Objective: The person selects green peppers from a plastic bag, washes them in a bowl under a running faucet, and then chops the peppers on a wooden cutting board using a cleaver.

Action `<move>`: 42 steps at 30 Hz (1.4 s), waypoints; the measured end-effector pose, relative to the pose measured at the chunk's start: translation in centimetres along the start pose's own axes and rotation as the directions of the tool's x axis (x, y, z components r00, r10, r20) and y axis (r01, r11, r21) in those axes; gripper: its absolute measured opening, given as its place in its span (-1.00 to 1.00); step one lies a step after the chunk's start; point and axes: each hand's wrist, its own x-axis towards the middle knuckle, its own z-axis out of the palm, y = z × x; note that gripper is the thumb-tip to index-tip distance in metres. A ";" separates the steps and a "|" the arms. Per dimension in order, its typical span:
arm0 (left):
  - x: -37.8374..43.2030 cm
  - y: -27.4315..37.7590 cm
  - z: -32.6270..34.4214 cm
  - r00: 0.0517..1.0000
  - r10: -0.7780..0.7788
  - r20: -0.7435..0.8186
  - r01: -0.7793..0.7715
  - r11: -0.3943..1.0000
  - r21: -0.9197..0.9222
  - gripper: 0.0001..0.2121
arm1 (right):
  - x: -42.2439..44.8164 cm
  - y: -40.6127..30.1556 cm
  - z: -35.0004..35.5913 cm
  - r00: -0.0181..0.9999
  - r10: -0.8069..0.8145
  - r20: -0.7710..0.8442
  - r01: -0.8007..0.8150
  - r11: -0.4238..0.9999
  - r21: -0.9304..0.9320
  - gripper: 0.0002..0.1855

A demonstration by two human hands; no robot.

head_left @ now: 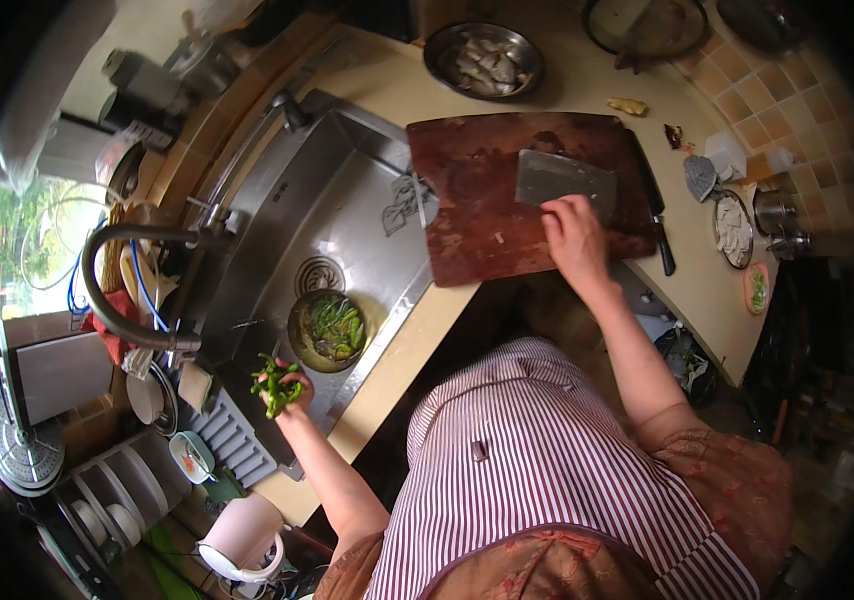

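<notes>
My left hand (292, 388) grips a bunch of green peppers (275, 384) above the near end of the stainless steel sink (356, 191). Close by, a round metal bowl (296, 346) in the sink holds more green peppers (333, 326) in water. My right hand (575, 236) is over the brown wooden cutting board (472, 217), its fingers curled at the near edge of a cleaver's broad blade (558, 174). The cleaver's handle cannot be made out, and whether these fingers grip it is unclear.
Beyond the board stands a metal bowl of fish (483, 64). A black-handled knife (665, 247) lies along its right side, with ginger (627, 106) and a plate of white slices (733, 232) farther off. The curved faucet (101, 277) arches at the left; a grey cloth (403, 204) lies in the sink.
</notes>
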 end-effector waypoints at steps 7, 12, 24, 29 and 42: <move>-6.0 -9.5 4.5 0.937 -0.188 0.294 0.158 0.979 0.126 -0.82 | -1.5 10.8 -4.6 0.977 0.055 0.208 0.015 0.947 -0.320 -0.62; -7.3 -22.2 11.8 0.907 -0.288 0.307 0.165 0.914 0.372 -0.88 | -0.6 12.7 -5.2 0.957 -0.011 0.290 0.094 0.957 -0.273 -0.46; -1.2 -45.2 20.6 0.675 -0.166 0.719 -0.629 -0.639 0.443 -0.67 | -4.5 13.9 -11.1 0.702 0.492 0.515 -0.705 0.376 0.602 -0.68; -2.2 -50.3 21.1 0.553 -0.473 0.685 -0.414 -0.870 -0.266 -0.55 | -4.1 12.6 -10.3 0.623 0.582 0.523 -0.742 0.228 0.630 -0.67; -5.8 -49.9 19.1 0.614 -0.552 0.564 -0.381 -0.833 -0.400 0.02 | -2.4 8.2 -6.3 0.935 0.351 0.059 -0.356 0.919 0.168 -0.71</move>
